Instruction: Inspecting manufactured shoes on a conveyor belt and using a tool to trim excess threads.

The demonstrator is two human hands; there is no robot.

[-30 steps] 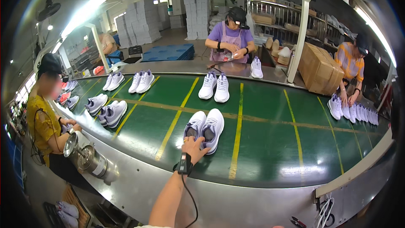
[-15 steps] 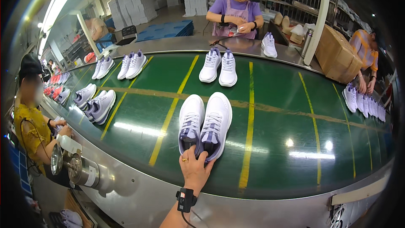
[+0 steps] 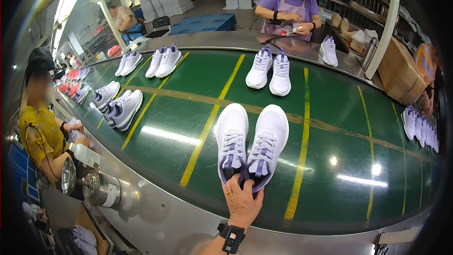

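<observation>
The shoes (image 3: 267,134) are whitish lavender — the belt (image 3: 337,144), yellow-striped green.

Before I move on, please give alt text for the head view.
The person's left hand holds a pair of pale sneakers at their heel openings, toes pointing away, at a green belt. Other sneakers are spread along it; a co-worker in purple stands beyond.

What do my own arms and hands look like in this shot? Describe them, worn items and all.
Only the left hand shows, ungloved, with a thin gold-coloured ring. On the wrist, a black strap carries a boxy black device with a small pale marking. The visible bit of forearm has no sleeve.
</observation>
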